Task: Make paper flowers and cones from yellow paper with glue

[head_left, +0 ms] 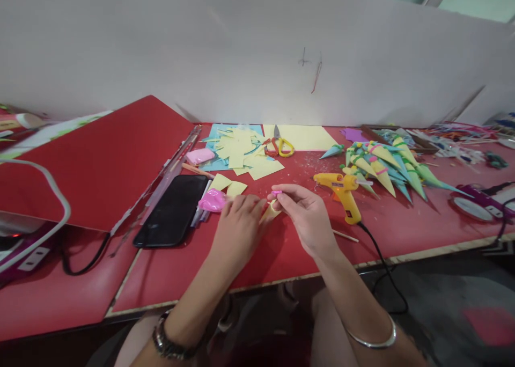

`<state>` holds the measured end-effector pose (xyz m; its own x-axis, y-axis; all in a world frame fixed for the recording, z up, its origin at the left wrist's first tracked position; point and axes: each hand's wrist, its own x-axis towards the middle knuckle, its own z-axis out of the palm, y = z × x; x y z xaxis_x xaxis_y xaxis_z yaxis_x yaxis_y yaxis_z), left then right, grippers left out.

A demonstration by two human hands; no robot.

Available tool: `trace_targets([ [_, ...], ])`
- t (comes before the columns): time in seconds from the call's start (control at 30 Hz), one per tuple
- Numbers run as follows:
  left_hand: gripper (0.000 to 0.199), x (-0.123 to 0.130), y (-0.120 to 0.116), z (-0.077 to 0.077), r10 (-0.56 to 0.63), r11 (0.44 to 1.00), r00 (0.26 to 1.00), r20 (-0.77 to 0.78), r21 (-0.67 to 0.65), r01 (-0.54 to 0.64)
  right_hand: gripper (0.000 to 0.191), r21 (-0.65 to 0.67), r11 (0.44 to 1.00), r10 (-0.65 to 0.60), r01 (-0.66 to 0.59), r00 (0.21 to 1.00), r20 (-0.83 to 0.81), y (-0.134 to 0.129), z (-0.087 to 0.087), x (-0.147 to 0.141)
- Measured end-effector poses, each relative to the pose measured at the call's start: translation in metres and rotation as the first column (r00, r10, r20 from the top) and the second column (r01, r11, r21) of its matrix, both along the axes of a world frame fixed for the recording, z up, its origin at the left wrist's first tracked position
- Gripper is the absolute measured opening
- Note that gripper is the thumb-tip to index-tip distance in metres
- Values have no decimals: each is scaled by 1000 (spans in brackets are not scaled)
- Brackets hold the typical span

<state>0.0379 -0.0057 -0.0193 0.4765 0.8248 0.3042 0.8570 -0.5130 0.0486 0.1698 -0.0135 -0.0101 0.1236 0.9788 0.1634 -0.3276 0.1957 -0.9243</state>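
Note:
Over the front of the red table, my left hand [240, 225] is closed on a small pale-yellow paper cone [270, 211], its wide end towards my right hand. My right hand [308, 214] pinches a small bit of pink clay [277, 193] just above the cone's rim; whether the two touch I cannot tell. A bright pink plastic-wrapped lump [213, 200] lies beside my left hand. Right of my right hand rests a yellow glue gun [341, 191], with several finished yellow and blue paper cones [384, 166] heaped behind it.
A black phone [173, 210] lies left, near a large red board [108, 163] propped at a slant. Scissors [278, 143] and yellow paper scraps [241, 147] lie towards the white wall [241, 56]. The glue gun's black cord [382, 259] hangs over the front edge. A thin stick [345, 236] lies near my right wrist.

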Motion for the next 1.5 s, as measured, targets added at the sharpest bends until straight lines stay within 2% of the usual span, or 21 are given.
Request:
trace_targets([
  [0.17, 16, 12, -1, 0, 73, 973, 994, -78, -215, -88, 12, -36, 999, -19, 19, 1000, -8, 0, 1, 0],
  [0.37, 21, 4, -1, 5, 192, 905, 979, 66, -398, -151, 12, -49, 998, -41, 39, 998, -47, 3, -2, 4],
  [0.43, 19, 1, 0, 6, 231, 898, 955, 186, -418, -136, 16, -51, 999, -21, 17, 997, -77, 3, -1, 5],
  [0.5, 21, -1, 1, 7, 242, 896, 882, 404, -441, -43, 17, -39, 999, -2, -2, 994, -106, 2, -1, 5],
  [0.57, 24, -2, 3, 9, 261, 877, 758, 598, -475, 73, 14, -31, 1000, -2, -1, 995, -98, 2, 0, 5],
  [0.63, 25, -2, 3, 9, 320, 830, 625, 712, -529, 178, 11, -28, 999, -20, 18, 998, -63, 1, 0, 5],
  [0.8, 28, -1, 1, 11, 503, 654, 347, 792, -611, 446, 10, -33, 999, -26, 25, 999, -35, 1, -1, 4],
  [0.87, 30, 0, 0, 13, 544, 600, 282, 791, -601, 528, 13, -32, 999, -9, 8, 999, -44, 1, -1, 4],
  [0.93, 33, 0, -1, 15, 563, 572, 236, 792, -579, 581, 17, -27, 1000, -7, 7, 1000, -26, 1, -1, 4],
  [1.0, 36, 0, -1, 16, 560, 552, 214, 800, -553, 624, 19, -21, 1000, -22, 23, 1000, 14, 1, -2, 5],
  [1.1, 35, 0, -1, 15, 558, 512, 198, 806, -522, 683, 8, -18, 1000, -22, 23, 999, 37, 1, -2, 4],
  [1.27, 31, -1, 0, 13, 594, 465, 145, 791, -485, 741, 16, -17, 1000, 25, -25, 1000, -3, 1, -2, 3],
  [1.37, 29, -1, 0, 13, 622, 412, 145, 769, -479, 775, 16, -13, 999, -28, 29, 998, 54, 1, -2, 4],
  [1.5, 32, -2, 0, 13, 629, 347, 170, 759, -469, 812, 6, 42, 993, -113, 110, 990, 87, 1, -1, 5],
])
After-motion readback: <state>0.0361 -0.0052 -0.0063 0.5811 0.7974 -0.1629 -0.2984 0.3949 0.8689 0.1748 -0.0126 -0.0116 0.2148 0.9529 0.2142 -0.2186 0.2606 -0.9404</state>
